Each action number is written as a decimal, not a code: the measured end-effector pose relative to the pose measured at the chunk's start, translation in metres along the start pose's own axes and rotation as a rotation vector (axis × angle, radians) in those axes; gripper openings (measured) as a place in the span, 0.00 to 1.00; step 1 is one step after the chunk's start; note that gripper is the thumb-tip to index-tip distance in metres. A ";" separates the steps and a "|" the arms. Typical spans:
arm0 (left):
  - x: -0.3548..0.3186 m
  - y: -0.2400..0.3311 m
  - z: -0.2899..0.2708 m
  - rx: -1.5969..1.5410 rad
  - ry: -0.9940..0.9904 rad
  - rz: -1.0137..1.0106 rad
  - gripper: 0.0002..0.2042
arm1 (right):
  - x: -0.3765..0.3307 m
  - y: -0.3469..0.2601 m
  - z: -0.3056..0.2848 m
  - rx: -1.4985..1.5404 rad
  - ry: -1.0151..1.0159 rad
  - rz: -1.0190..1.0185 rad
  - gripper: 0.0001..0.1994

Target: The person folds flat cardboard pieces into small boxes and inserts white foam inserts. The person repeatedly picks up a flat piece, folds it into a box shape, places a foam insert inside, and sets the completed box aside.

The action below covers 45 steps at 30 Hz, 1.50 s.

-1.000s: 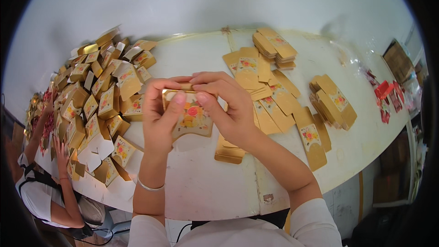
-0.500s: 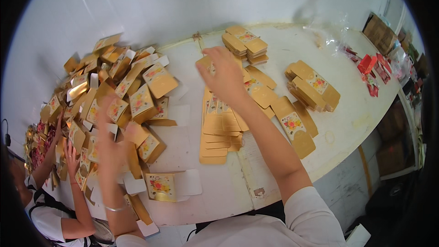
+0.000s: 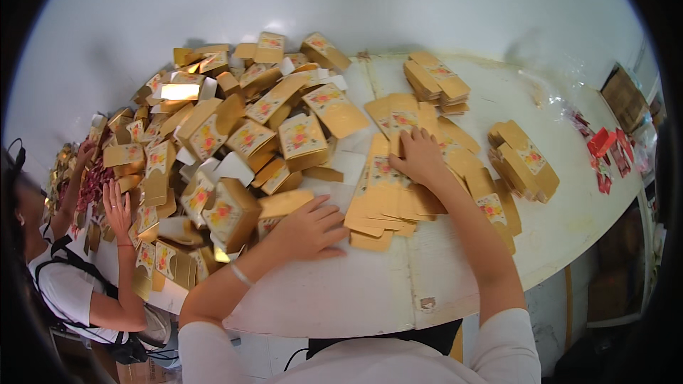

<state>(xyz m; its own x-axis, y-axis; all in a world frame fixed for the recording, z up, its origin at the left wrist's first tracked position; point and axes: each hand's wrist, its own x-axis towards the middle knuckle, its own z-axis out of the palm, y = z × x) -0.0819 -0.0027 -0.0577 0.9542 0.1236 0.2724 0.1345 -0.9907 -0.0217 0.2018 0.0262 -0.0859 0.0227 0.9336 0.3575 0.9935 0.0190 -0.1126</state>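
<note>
My left hand (image 3: 304,231) is low over the table beside the right edge of a heap of folded gold boxes (image 3: 302,141). Its fingers are stretched out and apart, pointing toward the flat cartons, and nothing shows in them. My right hand (image 3: 421,160) lies on a fanned spread of flat gold cartons (image 3: 373,206) with printed flowers. Its fingertips and thumb are apart and touch the upper cartons; the palm side is hidden. Several loose flat cartons (image 3: 491,203) lie just right of my right wrist.
Stacks of flat gold cartons stand at the back (image 3: 437,82) and at the right (image 3: 524,161). Red packets (image 3: 605,146) and clear plastic lie at the far right. A person (image 3: 92,281) at the left has both hands at the heap. A white wall bounds the table's far side.
My left hand has swung from the heap toward the middle. The open-flapped box near the front edge has left its spot. My right hand has come down onto the flat cartons. The view has shifted.
</note>
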 end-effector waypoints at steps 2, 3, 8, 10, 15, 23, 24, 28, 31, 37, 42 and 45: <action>0.000 -0.019 -0.005 0.027 0.093 0.086 0.15 | -0.002 0.007 0.007 0.071 0.047 -0.037 0.17; 0.003 -0.025 -0.007 0.021 0.138 0.101 0.14 | -0.004 0.012 0.008 0.089 0.059 -0.055 0.13; 0.008 -0.036 -0.022 -0.128 0.188 0.017 0.13 | -0.003 0.018 0.005 0.009 0.294 -0.178 0.09; 0.006 -0.030 -0.029 -0.195 0.181 -0.100 0.12 | 0.008 0.012 -0.018 -0.090 0.188 -0.094 0.10; 0.026 0.004 -0.076 -0.286 0.341 -0.264 0.13 | 0.019 -0.015 -0.131 0.324 0.435 0.250 0.14; 0.064 0.030 -0.089 -1.337 1.048 -0.663 0.37 | 0.002 -0.065 -0.145 1.843 0.293 0.161 0.14; 0.074 0.028 -0.090 -1.331 1.186 -0.673 0.36 | 0.002 -0.068 -0.147 1.899 0.275 0.157 0.13; 0.081 0.005 -0.084 -1.338 1.453 -0.668 0.42 | -0.001 -0.067 -0.140 1.783 0.051 0.126 0.11; 0.085 -0.007 -0.079 -1.011 1.399 -0.580 0.44 | -0.007 -0.074 -0.143 1.204 0.251 -0.070 0.18; 0.079 -0.006 -0.076 -0.813 0.869 -0.428 0.43 | 0.000 -0.077 -0.138 0.375 0.704 -0.556 0.21; 0.089 0.015 -0.068 -1.138 0.793 -0.318 0.37 | 0.005 -0.071 -0.121 0.523 0.764 -0.357 0.07; 0.095 0.018 -0.058 -1.006 0.847 -0.318 0.34 | 0.001 -0.073 -0.115 0.662 0.705 -0.073 0.05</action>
<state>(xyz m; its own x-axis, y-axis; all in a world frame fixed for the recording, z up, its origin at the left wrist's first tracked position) -0.0040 -0.0123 0.0234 0.4126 0.6423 0.6459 -0.2834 -0.5834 0.7611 0.1422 -0.0153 0.0292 0.2397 0.4974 0.8337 0.7357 0.4673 -0.4903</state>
